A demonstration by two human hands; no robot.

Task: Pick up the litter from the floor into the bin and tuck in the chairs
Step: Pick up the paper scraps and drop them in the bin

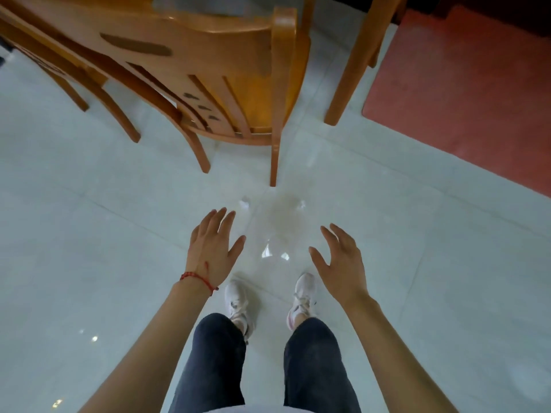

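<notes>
A wooden chair [208, 64] stands in front of me, its backrest toward me and its rear legs on the pale tiles. My left hand [213, 248], with a red string at the wrist, is held out over the floor with straight fingers and holds nothing. My right hand [341, 260] is held out beside it, fingers spread and empty. Both hands hover short of the chair and do not touch it. No litter and no bin are in view.
A second chair [53, 70] shows partly at the far left. A wooden leg [351, 64] stands at the upper right beside a red mat [465, 84]. My feet in white shoes [238, 302] are below my hands on glossy white floor tiles [89, 234].
</notes>
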